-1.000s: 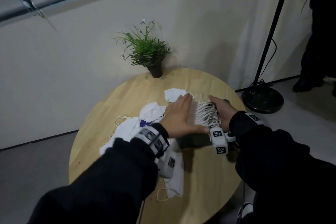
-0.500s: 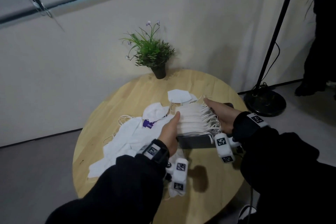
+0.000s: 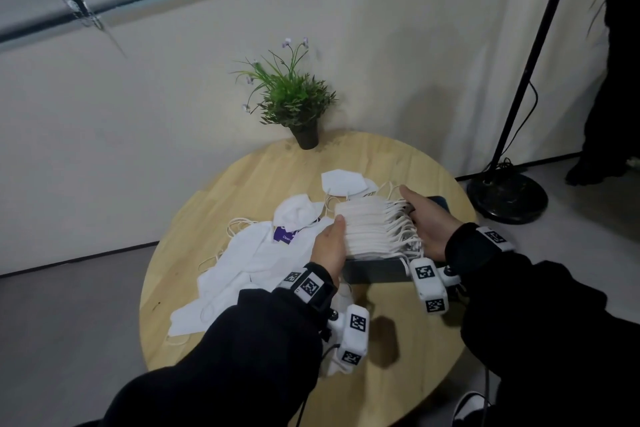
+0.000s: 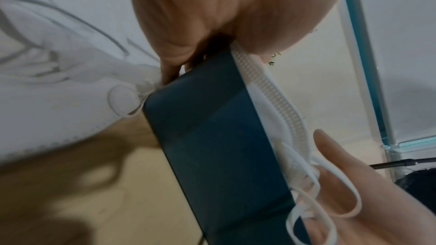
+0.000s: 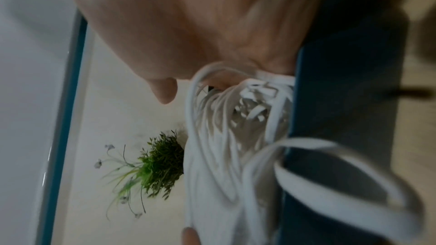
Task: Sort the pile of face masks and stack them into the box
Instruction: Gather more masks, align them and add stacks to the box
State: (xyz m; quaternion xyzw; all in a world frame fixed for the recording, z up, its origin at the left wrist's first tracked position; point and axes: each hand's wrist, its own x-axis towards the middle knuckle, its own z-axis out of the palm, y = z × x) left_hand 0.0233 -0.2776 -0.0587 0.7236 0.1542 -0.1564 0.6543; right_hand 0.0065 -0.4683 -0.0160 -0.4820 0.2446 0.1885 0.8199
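Note:
A dark box (image 3: pixel 374 270) on the round wooden table (image 3: pixel 408 378) holds a tight stack of white face masks (image 3: pixel 370 229). My left hand (image 3: pixel 329 250) grips the box's left end, thumb lying on the stack's top; in the left wrist view its fingers (image 4: pixel 169 70) curl down the side of the box (image 4: pixel 219 146). On the right side my right hand (image 3: pixel 429 225) presses the ear loops (image 3: pixel 401 225) in with a flat palm. A loose pile of masks (image 3: pixel 249 260) lies left of the box.
Two single masks (image 3: pixel 343 180) (image 3: pixel 294 211) and a purple packet (image 3: pixel 284 234) lie behind the pile. A potted plant (image 3: pixel 294 104) stands at the table's far edge by the wall. A black lamp stand base (image 3: pixel 507 198) sits on the floor at right.
A second ago my left hand lay flat on top of the stack; it has slid off to the box's left end. The right hand has stayed at the ear loops.

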